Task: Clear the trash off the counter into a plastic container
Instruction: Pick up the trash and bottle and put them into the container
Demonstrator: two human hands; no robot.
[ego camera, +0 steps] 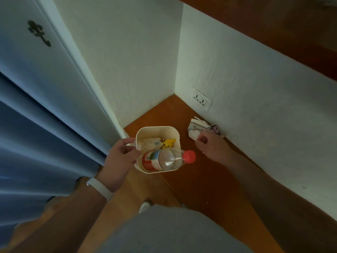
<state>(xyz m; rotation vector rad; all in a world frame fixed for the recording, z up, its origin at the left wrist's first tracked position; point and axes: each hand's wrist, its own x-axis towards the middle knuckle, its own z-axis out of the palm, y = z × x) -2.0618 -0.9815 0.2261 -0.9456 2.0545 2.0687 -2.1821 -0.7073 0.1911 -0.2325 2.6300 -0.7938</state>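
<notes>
A cream plastic container (156, 129) is held over the brown counter's (209, 176) left end. My left hand (120, 157) grips its left rim. Inside lie crumpled white paper, a yellow wrapper (168, 143) and an empty clear bottle (164, 159) with a red label and red cap that sticks out over the right rim. Crumpled white paper and a wrapper (197, 128) lie on the counter against the wall. My right hand (211, 146) is at their near edge with fingers curled toward them; whether it holds anything is not clear.
White walls (255, 99) close the counter at the back and right, with a double socket (201, 101) low on the right wall. Blue curtains (36, 136) hang at the left. A lighter wooden floor (131, 194) shows below the counter edge.
</notes>
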